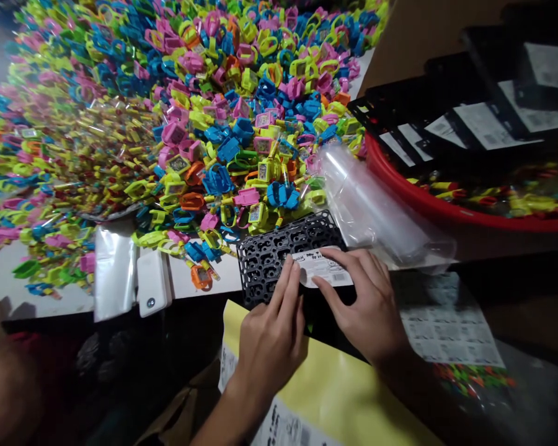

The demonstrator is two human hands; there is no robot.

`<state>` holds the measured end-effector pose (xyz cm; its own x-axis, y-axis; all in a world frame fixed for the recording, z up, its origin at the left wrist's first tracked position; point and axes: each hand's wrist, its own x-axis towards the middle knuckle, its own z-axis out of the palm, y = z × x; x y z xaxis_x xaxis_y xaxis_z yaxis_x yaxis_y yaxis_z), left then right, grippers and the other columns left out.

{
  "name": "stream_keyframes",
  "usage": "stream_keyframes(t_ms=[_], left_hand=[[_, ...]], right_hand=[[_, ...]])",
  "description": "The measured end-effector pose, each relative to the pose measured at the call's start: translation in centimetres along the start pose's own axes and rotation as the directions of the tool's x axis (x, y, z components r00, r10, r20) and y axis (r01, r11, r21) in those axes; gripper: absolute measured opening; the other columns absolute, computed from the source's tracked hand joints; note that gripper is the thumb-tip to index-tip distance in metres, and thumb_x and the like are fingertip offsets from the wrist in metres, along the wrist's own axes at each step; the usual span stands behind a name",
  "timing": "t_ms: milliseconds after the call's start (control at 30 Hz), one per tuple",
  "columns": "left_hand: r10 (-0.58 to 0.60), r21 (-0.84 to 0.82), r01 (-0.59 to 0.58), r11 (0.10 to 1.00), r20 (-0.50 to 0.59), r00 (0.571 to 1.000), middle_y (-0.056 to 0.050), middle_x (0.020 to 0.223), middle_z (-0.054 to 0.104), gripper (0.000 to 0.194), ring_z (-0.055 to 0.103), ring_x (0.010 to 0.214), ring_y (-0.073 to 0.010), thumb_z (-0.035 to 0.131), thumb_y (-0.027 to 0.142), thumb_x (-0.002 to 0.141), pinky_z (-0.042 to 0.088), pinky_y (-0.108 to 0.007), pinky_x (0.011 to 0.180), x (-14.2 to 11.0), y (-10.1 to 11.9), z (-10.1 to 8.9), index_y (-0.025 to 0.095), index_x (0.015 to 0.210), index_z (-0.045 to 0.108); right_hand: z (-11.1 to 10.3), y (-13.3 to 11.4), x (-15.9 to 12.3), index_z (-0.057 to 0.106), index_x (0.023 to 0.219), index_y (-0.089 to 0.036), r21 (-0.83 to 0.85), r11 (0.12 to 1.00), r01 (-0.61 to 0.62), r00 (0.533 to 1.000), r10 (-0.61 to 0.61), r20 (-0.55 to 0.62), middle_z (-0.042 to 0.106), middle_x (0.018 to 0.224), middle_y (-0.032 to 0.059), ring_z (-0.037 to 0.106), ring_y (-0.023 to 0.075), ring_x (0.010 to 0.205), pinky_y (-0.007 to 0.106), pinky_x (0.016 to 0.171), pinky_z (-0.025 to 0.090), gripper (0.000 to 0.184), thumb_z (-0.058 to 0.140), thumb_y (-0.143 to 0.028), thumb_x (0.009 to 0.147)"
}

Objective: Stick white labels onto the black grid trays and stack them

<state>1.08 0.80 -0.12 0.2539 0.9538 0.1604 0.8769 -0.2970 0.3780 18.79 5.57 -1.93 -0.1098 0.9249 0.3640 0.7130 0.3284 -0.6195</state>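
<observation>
A black perforated plastic tray [270, 251] lies at the table's near edge. A white printed label [323, 271] sits on its right end. My left hand [272, 331] has its fingers stretched flat, the fingertips pressing the label's left edge. My right hand [367, 303] lies flat too, its fingers pressing the label's right part. Neither hand grips anything.
A huge heap of small coloured plastic toy watches [190, 93] covers the table. Clear plastic bags [372, 204] lie right of the tray. A red basin [428, 201] holds more black trays with labels. A white power bank [152, 285], a label sheet [451, 328] and yellow backing paper [335, 390] lie nearby.
</observation>
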Motion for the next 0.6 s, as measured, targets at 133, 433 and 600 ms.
stream_keyframes(t_ms=[133, 433, 600], left_hand=[[0.021, 0.035, -0.022, 0.999, 0.029, 0.999, -0.008, 0.172, 0.038, 0.062, 0.079, 0.082, -0.0130, 0.040, 0.015, 0.110, 0.064, -0.030, 0.066, 0.1, 0.0, 0.3, 0.021, 0.169, 0.024], [0.052, 0.145, -0.065, 0.987, 0.087, 0.995, -0.008, 0.173, 0.034, 0.061, 0.071, 0.062, -0.0100, 0.043, 0.013, 0.106, 0.060, -0.030, 0.056, 0.5, 0.2, 0.5, 0.017, 0.167, 0.034], [0.056, 0.198, -0.070, 0.978, 0.075, 0.996, -0.007, 0.172, 0.035, 0.059, 0.068, 0.058, -0.0098, 0.044, 0.014, 0.106, 0.059, -0.029, 0.054, 0.6, 0.4, 0.7, 0.016, 0.165, 0.040]], right_hand=[[0.0, 0.3, -0.1, 0.065, 0.133, -0.019, 0.001, 1.000, 0.008, 1.000, -0.008, 0.007, 0.066, 0.111, 0.0083, 0.063, 0.0280, 0.104, 0.042, 0.096, 0.043, 0.031, 0.066, -0.029, 0.104], [0.0, 1.1, 0.4, 0.063, 0.135, -0.021, -0.047, 0.997, 0.066, 0.997, -0.063, 0.052, 0.065, 0.110, 0.0079, 0.061, 0.0282, 0.104, 0.045, 0.097, 0.045, 0.031, 0.065, -0.027, 0.104], [0.0, 1.1, 0.2, 0.063, 0.133, -0.019, -0.076, 0.994, 0.074, 0.995, -0.069, 0.072, 0.066, 0.109, 0.0081, 0.062, 0.0280, 0.104, 0.047, 0.100, 0.045, 0.029, 0.064, -0.028, 0.105]])
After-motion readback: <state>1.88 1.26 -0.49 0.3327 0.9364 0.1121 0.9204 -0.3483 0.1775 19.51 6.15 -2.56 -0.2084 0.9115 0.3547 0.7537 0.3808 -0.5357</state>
